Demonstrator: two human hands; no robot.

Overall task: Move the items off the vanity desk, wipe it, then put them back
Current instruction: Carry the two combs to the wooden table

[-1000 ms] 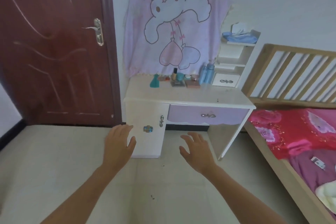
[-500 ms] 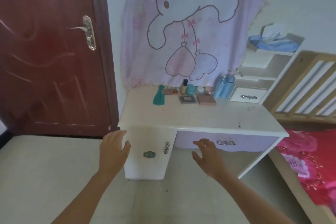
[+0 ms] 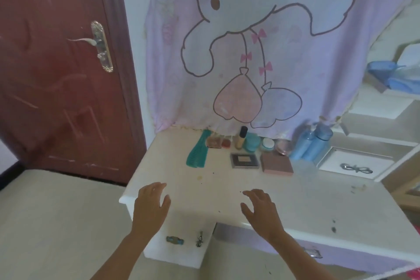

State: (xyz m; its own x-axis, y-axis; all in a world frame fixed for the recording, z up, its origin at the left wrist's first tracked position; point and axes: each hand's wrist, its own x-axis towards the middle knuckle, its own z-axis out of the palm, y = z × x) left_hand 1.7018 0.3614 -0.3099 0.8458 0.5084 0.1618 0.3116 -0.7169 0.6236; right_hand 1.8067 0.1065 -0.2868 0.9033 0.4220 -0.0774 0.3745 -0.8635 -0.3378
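The white vanity desk (image 3: 295, 202) has small dark specks on its top. Along its back edge lie a teal comb (image 3: 197, 150), small red compacts (image 3: 217, 142), a foundation bottle (image 3: 241, 137), a teal jar (image 3: 252, 141), a small white-lidded jar (image 3: 268, 144), a dark palette (image 3: 244, 160), a pink palette (image 3: 276, 163) and two blue bottles (image 3: 311, 145). My left hand (image 3: 151, 204) hovers open over the desk's front left corner. My right hand (image 3: 261, 210) is open over the front middle. Both hold nothing.
A pink cartoon cloth (image 3: 261, 41) hangs on the wall behind the desk. A dark red door (image 3: 56, 63) stands at the left. White side shelves (image 3: 381, 125) with a small drawer (image 3: 354, 163) and blue items (image 3: 391, 75) rise at the right. Tiled floor (image 3: 56, 223) spreads at the left.
The view has closed in on the desk. Both hands moved forward from in front of the cabinet to above the desk's front edge, still open.
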